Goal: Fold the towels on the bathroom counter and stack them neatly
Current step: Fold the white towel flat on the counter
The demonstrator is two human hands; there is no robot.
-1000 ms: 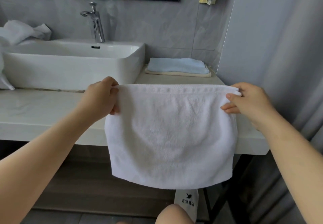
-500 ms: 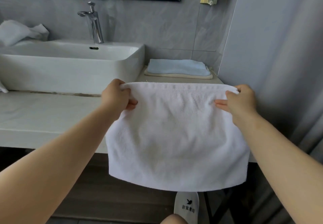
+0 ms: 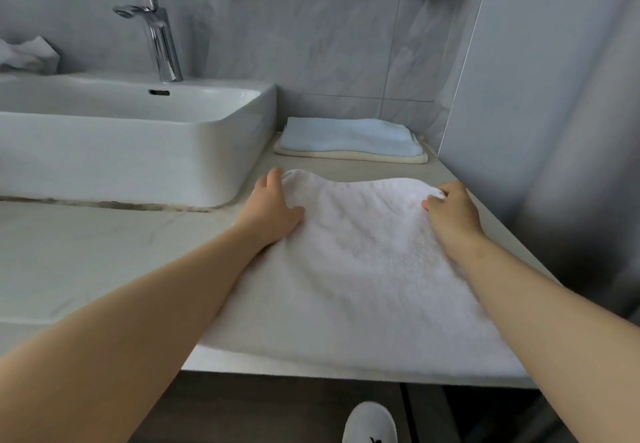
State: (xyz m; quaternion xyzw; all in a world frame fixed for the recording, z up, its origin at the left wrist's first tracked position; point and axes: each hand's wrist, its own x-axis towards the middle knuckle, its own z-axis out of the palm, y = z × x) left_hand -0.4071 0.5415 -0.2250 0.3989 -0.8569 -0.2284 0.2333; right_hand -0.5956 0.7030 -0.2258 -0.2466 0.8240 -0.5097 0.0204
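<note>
Both hands, left hand and right hand, pinch the far corners of a white towel laid flat on the worktop, its folding seemingly unfinished. Behind it, a folded blue towel sits stacked on a cream towel. A crumpled towel waits beyond the washbasin, whose bowl shows only its overflow slot.

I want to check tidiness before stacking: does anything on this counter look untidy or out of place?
Yes. A crumpled white cloth lies unfolded behind the sink at far left. The white towel has a wavy far edge, not yet flat.
</note>
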